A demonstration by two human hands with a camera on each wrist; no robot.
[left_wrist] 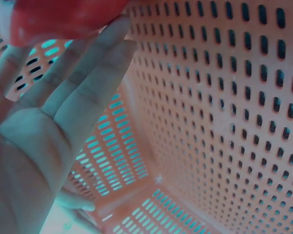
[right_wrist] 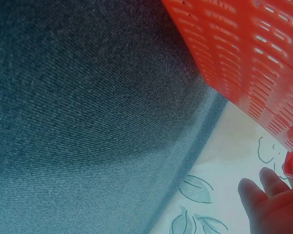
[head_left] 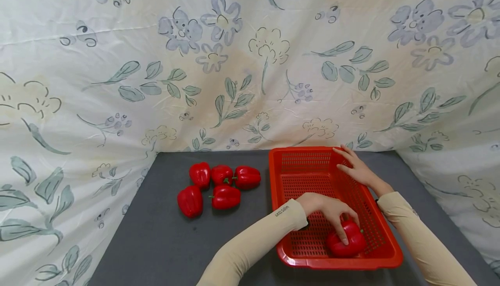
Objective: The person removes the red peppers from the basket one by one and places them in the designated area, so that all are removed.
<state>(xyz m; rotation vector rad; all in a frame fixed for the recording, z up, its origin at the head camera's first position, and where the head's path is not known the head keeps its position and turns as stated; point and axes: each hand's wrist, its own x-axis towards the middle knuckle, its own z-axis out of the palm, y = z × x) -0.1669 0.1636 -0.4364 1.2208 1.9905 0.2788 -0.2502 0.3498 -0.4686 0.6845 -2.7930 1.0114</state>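
Note:
My left hand (head_left: 332,212) reaches down into a red plastic basket (head_left: 336,263) and holds a red bell pepper (head_left: 353,242), thumb on one side and fingers on the other. The pepper is low in the basket's near right part. From the left wrist, the fingers (left_wrist: 87,92) reach up to the pepper (left_wrist: 63,19), close to the slotted basket wall (left_wrist: 209,97). My right hand (head_left: 357,171) rests at the basket's far right rim, its fingers extended over the edge; the right wrist view shows some of those fingers (right_wrist: 253,195) beside the rim.
Several more red bell peppers (head_left: 226,197) lie grouped on the dark grey table (head_left: 156,242), left of the basket. A floral cloth (head_left: 234,82) hangs behind the table and along both sides.

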